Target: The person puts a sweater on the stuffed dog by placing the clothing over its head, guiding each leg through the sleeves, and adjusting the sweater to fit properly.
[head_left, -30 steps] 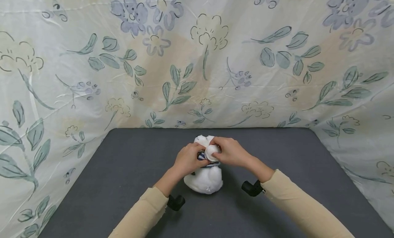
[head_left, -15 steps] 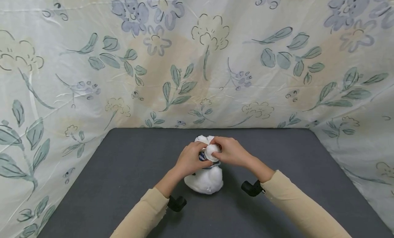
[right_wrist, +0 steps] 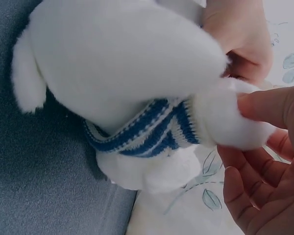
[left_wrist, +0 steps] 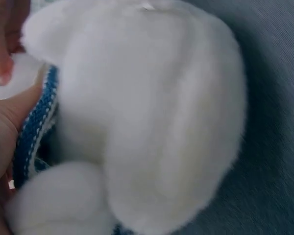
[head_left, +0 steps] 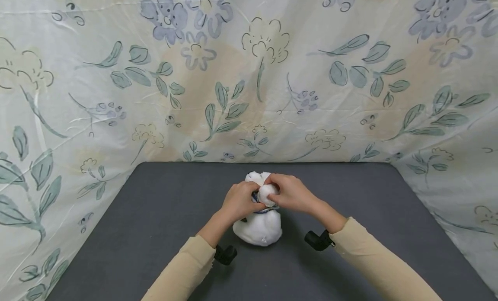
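A white plush toy (head_left: 257, 230) is on the grey table, wearing a blue-and-white knitted sweater (right_wrist: 157, 129). Its largest rounded part fills much of the left wrist view, beside the sweater's blue edge (left_wrist: 34, 122). My right hand (head_left: 294, 193) pinches the toy's round white paw (right_wrist: 228, 120) between thumb and fingers, where it sticks out of the sleeve. On the other side, my left hand (head_left: 240, 201) grips the sweater by the sleeve, its thumb (left_wrist: 17, 110) at the cuff. Most of the left fingertips are hidden behind the toy.
The grey tabletop (head_left: 175, 197) spreads out around the toy. A floral cloth (head_left: 249, 119) hangs behind it and along both sides. A black wrist camera sits at the left wrist (head_left: 225, 254) and another at the right wrist (head_left: 318, 239).
Both hands stay almost where they were. The left fingers have shifted slightly on the sleeve, and less of its blue striping shows between the hands.
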{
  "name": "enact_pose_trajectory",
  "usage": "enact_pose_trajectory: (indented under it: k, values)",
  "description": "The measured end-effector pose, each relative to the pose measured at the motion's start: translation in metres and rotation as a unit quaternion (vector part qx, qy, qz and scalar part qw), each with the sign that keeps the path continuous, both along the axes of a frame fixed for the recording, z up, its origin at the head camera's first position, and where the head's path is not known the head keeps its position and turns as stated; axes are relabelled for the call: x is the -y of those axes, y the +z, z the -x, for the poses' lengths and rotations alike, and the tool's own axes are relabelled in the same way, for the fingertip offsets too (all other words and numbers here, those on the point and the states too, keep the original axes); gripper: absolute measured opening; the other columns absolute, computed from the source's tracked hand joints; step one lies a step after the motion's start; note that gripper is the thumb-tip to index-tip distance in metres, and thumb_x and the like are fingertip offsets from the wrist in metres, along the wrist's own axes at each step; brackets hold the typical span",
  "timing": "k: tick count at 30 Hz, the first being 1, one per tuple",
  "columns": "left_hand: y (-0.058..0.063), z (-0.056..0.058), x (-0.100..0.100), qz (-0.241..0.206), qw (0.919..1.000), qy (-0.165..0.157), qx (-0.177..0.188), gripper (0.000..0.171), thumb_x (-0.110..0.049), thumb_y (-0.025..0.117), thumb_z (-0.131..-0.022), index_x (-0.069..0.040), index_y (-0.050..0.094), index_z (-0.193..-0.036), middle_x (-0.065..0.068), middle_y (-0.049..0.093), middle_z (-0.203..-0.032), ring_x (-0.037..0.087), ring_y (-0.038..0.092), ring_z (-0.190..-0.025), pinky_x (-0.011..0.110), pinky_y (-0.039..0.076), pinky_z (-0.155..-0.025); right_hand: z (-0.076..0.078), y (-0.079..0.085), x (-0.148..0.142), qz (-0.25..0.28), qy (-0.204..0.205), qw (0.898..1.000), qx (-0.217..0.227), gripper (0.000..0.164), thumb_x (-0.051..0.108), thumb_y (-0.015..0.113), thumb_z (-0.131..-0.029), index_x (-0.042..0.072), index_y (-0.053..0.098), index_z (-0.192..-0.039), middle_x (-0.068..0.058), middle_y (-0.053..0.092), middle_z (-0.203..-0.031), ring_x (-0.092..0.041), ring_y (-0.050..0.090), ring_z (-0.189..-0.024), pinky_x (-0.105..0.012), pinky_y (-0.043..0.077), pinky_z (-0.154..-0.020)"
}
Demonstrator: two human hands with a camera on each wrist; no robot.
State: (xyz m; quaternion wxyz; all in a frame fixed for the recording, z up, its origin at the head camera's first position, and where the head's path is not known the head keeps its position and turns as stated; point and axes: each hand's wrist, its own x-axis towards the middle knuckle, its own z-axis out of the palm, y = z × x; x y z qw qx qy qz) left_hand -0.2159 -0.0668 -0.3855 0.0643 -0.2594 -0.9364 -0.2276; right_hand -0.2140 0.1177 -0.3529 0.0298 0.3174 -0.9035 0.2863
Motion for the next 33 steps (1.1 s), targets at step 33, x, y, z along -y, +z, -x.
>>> enact_pose_trajectory:
  k: [33]
  values:
    - [-0.018, -0.038, 0.039, -0.072, 0.9933, 0.085, -0.030, 0.057, -0.039, 0.076, -0.072, -0.017, 0.058, -0.121, 0.003, 0.057, -0.123, 0.025, 0.052, -0.114, 0.046, 0.042, -0.091, -0.009, -0.005, -0.011, 0.009, -0.031, 0.999, -0.007, 0.020, 0.015, 0.071, -0.079, 0.017, 0.059, -0.095, 0.008, 0.057, -0.082, -0.008, 0.050, -0.070, -0.025, 0.042, -0.063]
